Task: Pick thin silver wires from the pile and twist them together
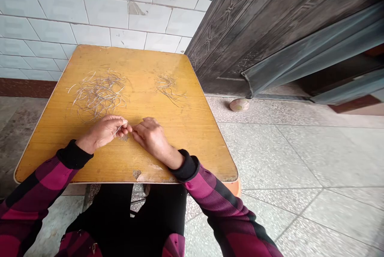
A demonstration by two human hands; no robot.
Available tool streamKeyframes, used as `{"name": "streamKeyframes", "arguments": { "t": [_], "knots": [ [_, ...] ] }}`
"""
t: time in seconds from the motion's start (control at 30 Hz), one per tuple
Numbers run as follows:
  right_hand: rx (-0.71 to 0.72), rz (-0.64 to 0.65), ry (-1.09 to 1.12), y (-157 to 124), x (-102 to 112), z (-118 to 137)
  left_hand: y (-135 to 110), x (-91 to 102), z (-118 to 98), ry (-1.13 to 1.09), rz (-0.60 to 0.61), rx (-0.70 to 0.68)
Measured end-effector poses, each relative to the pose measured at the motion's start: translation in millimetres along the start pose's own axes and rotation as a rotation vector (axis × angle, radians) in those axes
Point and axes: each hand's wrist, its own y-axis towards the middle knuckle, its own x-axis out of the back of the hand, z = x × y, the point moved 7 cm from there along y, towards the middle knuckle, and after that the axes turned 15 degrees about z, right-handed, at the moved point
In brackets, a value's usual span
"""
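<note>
My left hand [105, 132] is over the near left part of the wooden table, thumb and fingers pinched on a thin pale wire [115, 132]. One end of that wire sticks out below the fingers. My right hand [153, 138] is closed with its fingertips against those of my left; whatever lies between them is hidden. Just beyond my left hand spreads a large tangled pile of thin wires [100, 93], silvery and dark. A smaller bunch of similar wires [167, 85] lies farther off to the right.
The yellow-brown table [186, 141] has worn patches near its front edge. A white tiled wall [96, 11] stands behind it. To the right are a dark carved wooden door [240, 29], a grey-blue curtain [300, 53] and a rounded stone-like object [239, 105] on the floor.
</note>
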Motion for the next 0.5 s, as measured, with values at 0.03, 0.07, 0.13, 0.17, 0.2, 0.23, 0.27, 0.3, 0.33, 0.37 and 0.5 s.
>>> {"name": "streamKeyframes", "arguments": {
  "t": [0.03,0.07,0.13,0.17,0.2,0.23,0.27,0.3,0.33,0.37,0.5],
  "knots": [
    [-0.013,-0.002,0.016,0,-1,0,0,0.7,1,-0.022,-0.01,-0.006],
    [-0.033,-0.001,0.037,0,-1,-1,1,1.2,2,-0.041,-0.016,-0.01],
    [-0.091,0.011,0.11,-2,-2,-3,1,2.7,3,-0.074,-0.026,-0.018],
    [-0.121,0.021,0.168,-3,-3,-4,0,4.3,3,-0.092,-0.035,-0.027],
    [-0.145,0.037,0.236,-4,-5,-4,0,6.6,1,-0.11,-0.049,-0.039],
    [-0.16,0.055,0.309,-5,-6,-4,-1,9.5,0,-0.126,-0.066,-0.051],
    [-0.164,0.076,0.38,-6,-8,-2,-1,12.7,-3,-0.14,-0.085,-0.063],
    [-0.161,0.094,0.445,-7,-9,-1,-2,15.7,-5,-0.151,-0.1,-0.072],
    [-0.154,0.11,0.5,-8,-11,1,-3,18.0,-7,-0.159,-0.109,-0.075],
    [-0.146,0.123,0.549,-8,-12,3,-3,19.8,-8,-0.164,-0.112,-0.076],
    [-0.129,0.158,0.719,-8,-20,7,-3,22.6,-9,-0.171,-0.099,-0.065]
  ]
}}
